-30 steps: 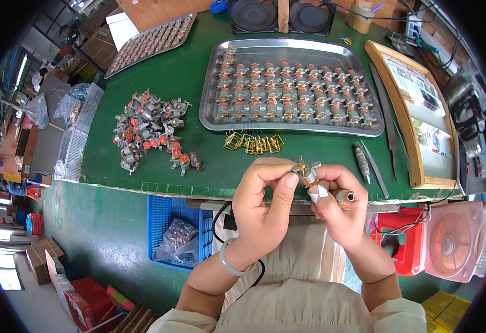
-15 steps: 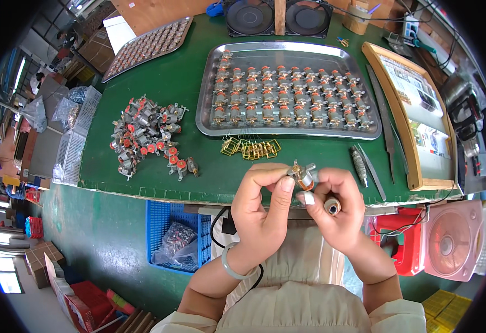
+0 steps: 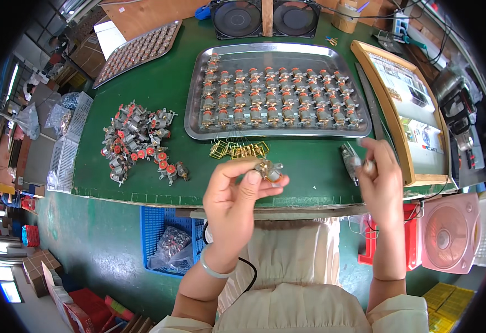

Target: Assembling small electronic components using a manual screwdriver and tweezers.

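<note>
My left hand (image 3: 234, 200) pinches a small motor-like part (image 3: 270, 171) between thumb and fingers, above the front edge of the green table. The part has a silver cylindrical body, an orange ring and brass-coloured metal on top. Further right, my right hand (image 3: 384, 180) is curled round a cylindrical tool handle (image 3: 369, 167), of which only the round end shows. Close by the fingers lie a knurled grey tool (image 3: 349, 158) and tweezers; whether they are touched I cannot tell. Thin brass-coloured wire frames (image 3: 240, 150) lie beyond my left hand.
A steel tray (image 3: 276, 50) holds rows of similar parts; a second filled tray (image 3: 137, 55) stands far left. Loose parts (image 3: 137, 139) are heaped on the left of the table (image 3: 309, 188). A wooden-framed board (image 3: 415, 122) borders the right; two black fans (image 3: 237, 21) stand behind.
My hands have come apart. The right has moved right, off the part and over to the knurled tool and tweezers. The left keeps the part, a little further left. The view has shifted slightly.
</note>
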Demonstrator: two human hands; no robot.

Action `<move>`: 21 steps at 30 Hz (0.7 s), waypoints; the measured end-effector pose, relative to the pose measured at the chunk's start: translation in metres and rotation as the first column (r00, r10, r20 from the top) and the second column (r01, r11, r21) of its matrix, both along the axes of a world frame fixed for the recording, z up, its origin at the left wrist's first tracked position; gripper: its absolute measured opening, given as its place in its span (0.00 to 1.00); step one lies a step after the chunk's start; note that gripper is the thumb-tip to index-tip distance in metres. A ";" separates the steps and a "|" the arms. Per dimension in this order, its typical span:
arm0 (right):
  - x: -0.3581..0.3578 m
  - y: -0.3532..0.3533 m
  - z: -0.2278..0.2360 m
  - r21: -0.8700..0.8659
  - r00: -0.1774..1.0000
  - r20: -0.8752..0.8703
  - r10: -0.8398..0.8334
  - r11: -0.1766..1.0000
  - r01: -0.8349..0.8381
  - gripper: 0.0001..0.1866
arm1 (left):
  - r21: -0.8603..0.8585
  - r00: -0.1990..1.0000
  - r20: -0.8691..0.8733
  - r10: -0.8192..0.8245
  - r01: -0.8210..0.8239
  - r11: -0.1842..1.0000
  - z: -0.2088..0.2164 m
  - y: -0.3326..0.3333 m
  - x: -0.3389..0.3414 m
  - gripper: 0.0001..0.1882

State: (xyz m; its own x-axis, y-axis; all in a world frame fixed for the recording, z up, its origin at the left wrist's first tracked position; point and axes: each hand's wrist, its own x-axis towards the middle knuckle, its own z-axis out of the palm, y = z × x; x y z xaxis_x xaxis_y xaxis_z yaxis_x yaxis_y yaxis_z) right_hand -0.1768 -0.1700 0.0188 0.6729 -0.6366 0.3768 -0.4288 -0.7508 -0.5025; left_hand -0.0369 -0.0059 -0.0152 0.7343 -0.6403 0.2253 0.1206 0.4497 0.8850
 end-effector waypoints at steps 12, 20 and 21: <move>-0.018 -0.026 -0.009 0.016 0.963 -0.266 0.029 1.000 -0.026 0.07 | -0.117 0.877 -0.375 -0.301 0.277 0.954 -0.001 -0.002 0.012 0.06; -0.024 -0.032 -0.015 -0.096 0.983 -0.182 -0.035 0.995 0.018 0.10 | 0.009 0.961 -0.186 -0.205 0.210 0.978 -0.005 -0.003 0.007 0.06; -0.027 -0.031 -0.012 -0.075 0.984 -0.162 -0.076 0.995 0.064 0.11 | 0.009 0.960 -0.186 -0.207 0.213 0.977 -0.005 -0.004 0.007 0.06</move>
State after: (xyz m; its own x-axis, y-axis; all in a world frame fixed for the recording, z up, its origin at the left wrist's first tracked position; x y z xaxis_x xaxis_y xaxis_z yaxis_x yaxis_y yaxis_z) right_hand -0.2037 -0.2008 0.0070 0.6839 -0.6607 0.3094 -0.5541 -0.7463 -0.3689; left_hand -0.0303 -0.0098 -0.0205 0.6096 -0.7888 0.0787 0.3708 0.3715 0.8511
